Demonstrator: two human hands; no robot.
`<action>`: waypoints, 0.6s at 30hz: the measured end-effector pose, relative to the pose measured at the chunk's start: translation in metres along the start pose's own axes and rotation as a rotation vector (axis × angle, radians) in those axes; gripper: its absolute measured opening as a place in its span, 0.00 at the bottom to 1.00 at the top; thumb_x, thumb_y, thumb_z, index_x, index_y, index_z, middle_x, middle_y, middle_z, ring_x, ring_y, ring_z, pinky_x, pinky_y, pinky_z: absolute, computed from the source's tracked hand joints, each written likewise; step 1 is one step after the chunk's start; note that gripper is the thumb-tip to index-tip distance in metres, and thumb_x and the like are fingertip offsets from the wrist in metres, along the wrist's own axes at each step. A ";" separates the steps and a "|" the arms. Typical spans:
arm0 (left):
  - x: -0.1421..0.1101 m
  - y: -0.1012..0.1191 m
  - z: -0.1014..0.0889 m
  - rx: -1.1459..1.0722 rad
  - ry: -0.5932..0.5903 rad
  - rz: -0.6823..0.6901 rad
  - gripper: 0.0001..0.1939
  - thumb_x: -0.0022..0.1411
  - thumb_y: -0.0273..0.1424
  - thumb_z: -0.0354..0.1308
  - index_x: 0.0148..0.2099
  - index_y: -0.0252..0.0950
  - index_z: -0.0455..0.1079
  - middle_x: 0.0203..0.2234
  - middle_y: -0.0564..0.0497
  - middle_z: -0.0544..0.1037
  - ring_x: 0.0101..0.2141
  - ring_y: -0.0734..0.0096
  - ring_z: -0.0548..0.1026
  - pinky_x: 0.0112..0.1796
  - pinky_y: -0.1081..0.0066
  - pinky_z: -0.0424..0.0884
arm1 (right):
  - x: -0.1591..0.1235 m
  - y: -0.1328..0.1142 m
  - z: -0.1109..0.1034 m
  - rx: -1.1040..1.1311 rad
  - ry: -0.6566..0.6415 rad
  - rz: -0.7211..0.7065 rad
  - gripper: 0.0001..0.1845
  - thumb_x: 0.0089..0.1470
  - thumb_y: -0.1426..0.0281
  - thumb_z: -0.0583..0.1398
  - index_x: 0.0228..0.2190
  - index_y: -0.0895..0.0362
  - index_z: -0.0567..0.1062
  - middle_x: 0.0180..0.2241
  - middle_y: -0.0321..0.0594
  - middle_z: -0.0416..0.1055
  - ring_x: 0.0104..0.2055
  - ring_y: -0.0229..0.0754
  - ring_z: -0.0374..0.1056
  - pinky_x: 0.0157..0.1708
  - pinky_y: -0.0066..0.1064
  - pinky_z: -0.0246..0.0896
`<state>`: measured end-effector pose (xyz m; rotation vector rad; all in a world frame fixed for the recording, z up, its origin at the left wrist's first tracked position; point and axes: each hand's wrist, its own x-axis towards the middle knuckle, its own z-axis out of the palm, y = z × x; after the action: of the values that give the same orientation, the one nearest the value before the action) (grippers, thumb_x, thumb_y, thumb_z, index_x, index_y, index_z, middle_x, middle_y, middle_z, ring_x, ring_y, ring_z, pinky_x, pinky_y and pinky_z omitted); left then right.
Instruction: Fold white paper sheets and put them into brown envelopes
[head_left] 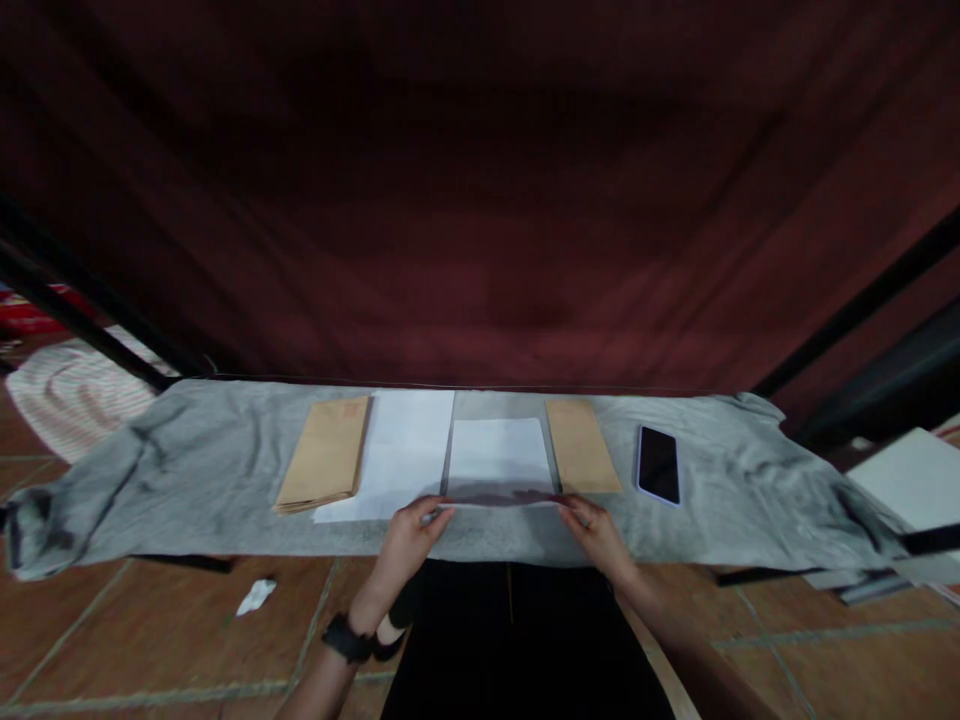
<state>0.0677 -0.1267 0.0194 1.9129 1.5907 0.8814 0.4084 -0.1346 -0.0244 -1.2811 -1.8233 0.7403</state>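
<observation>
A white sheet of paper point(500, 450) lies in front of me, its near edge lifted off the cloth. My left hand point(415, 535) pinches the left corner of that edge between thumb and fingers. At the opposite corner my right hand point(595, 530) pinches it in the same way. The raised edge runs level between both hands, with a shadow along it. To the left, more white paper point(409, 445) lies flat, partly under a stack of brown envelopes point(324, 450). A single brown envelope point(583, 445) rests just right of the sheet.
A grey cloth point(720, 470) covers the narrow table. Toward its right side lies a phone point(658, 465) with a dark screen. Behind the table hangs a dark red curtain point(480, 250). A crumpled white scrap point(256, 596) is on the tiled floor at the left.
</observation>
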 end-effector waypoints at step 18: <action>0.078 -0.008 0.034 -0.226 0.216 -0.188 0.15 0.60 0.42 0.53 0.34 0.36 0.73 0.22 0.55 0.72 0.26 0.72 0.68 0.28 0.75 0.63 | 0.094 0.005 0.009 -0.128 0.230 0.074 0.19 0.65 0.59 0.51 0.40 0.57 0.77 0.35 0.44 0.77 0.36 0.44 0.73 0.37 0.32 0.68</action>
<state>0.0963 -0.0476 0.0036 1.5292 1.6800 1.1620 0.3851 -0.0446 -0.0081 -1.4593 -1.6655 0.4983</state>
